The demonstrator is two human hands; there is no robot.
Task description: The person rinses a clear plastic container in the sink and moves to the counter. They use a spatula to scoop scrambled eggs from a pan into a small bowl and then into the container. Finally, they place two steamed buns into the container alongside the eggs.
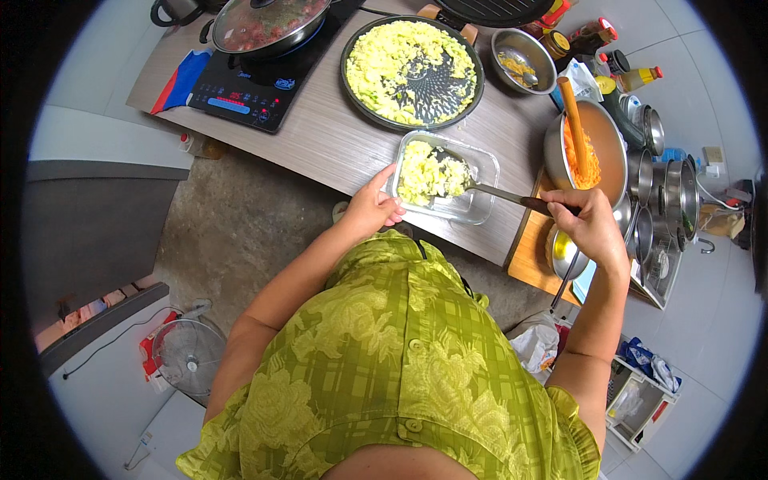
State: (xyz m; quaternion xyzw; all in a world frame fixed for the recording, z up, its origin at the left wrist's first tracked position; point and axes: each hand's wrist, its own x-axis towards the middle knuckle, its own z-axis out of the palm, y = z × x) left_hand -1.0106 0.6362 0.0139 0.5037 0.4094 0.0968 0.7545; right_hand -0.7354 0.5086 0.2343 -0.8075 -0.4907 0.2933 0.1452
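Note:
My right hand (585, 219) grips the dark handle of a metal spatula (501, 192), whose blade is among chopped yellow-green food (420, 174) in a rectangular clear glass container (483, 210). The food lies mostly in the container's left part. With fingers and thumb at the container's left edge, my left hand (375, 207) steadies or touches it; how firmly cannot be told. Just beyond stands a round dark pan (477, 99) holding more of the same food, its patterned base showing at the middle and lower right.
An induction cooker (240, 96) at the left bears a lidded pan (270, 27). To the right are a small metal bowl (522, 45) with a spoon, a large steel pot (609, 138) of shredded orange food with a wooden handle in it, a wooden board (528, 258), sauce bottles and stacked pots.

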